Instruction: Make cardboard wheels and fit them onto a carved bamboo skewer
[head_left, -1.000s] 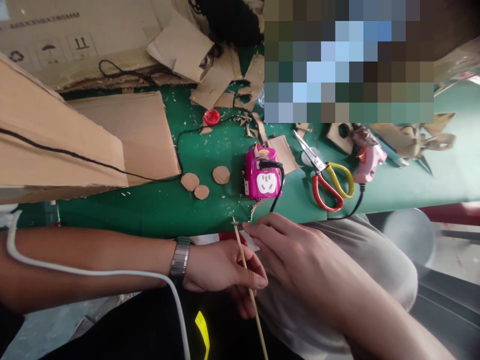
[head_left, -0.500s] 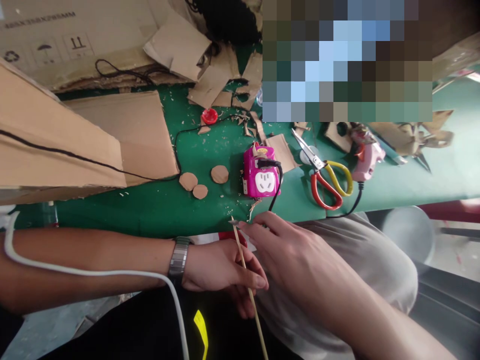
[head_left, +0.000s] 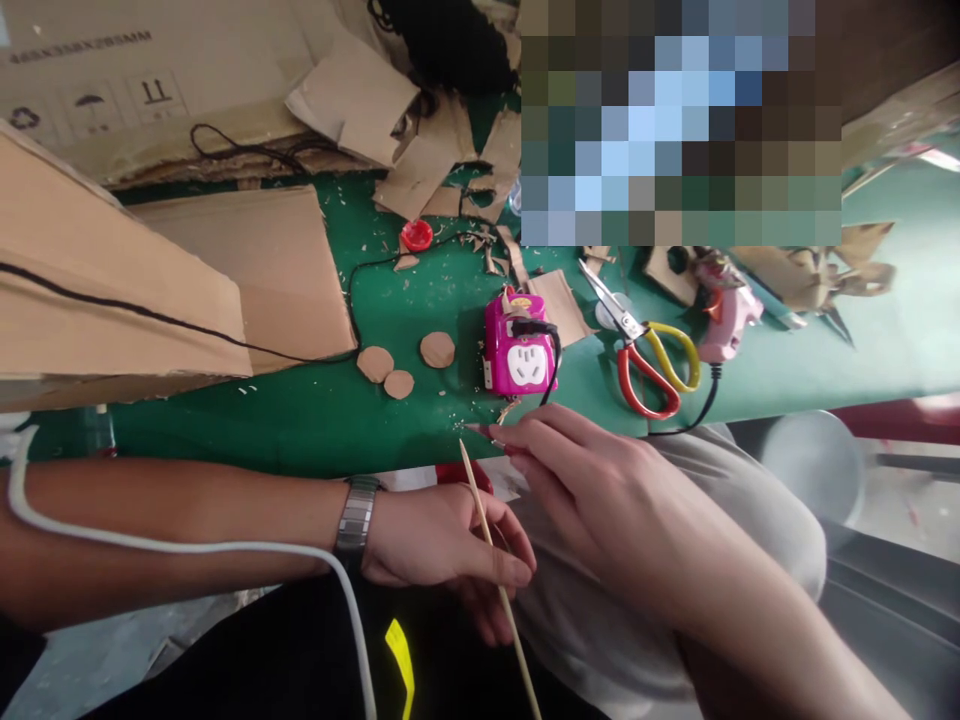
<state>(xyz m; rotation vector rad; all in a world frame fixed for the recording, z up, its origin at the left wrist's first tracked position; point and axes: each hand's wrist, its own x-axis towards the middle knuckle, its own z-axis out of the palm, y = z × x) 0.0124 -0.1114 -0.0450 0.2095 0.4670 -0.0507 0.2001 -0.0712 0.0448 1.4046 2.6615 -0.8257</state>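
Between the thumb and fingers of my left hand [head_left: 457, 540] is a thin bamboo stick [head_left: 491, 545], its tapered end pointing up toward the table edge. The hand is closed on it, with the lower end reaching down over my lap. My right hand [head_left: 592, 470] pinches a small blade [head_left: 484, 430], just right of the stick's tip and apart from it. Most of the blade is hidden by the fingers. Several round cardboard discs [head_left: 437, 350] lie on the table beyond my left hand.
A pink power socket [head_left: 521, 345] with a black plug stands ahead. To its right lie scissors [head_left: 656, 360] and a pink glue gun [head_left: 727, 320]. Cardboard scraps [head_left: 416, 170] and a red cap [head_left: 417, 236] lie farther back. A white cable [head_left: 225, 546] crosses my left arm.
The blade in my right hand has lifted off the stick's tip and moved slightly up. My left hand still holds the stick in nearly the same place.
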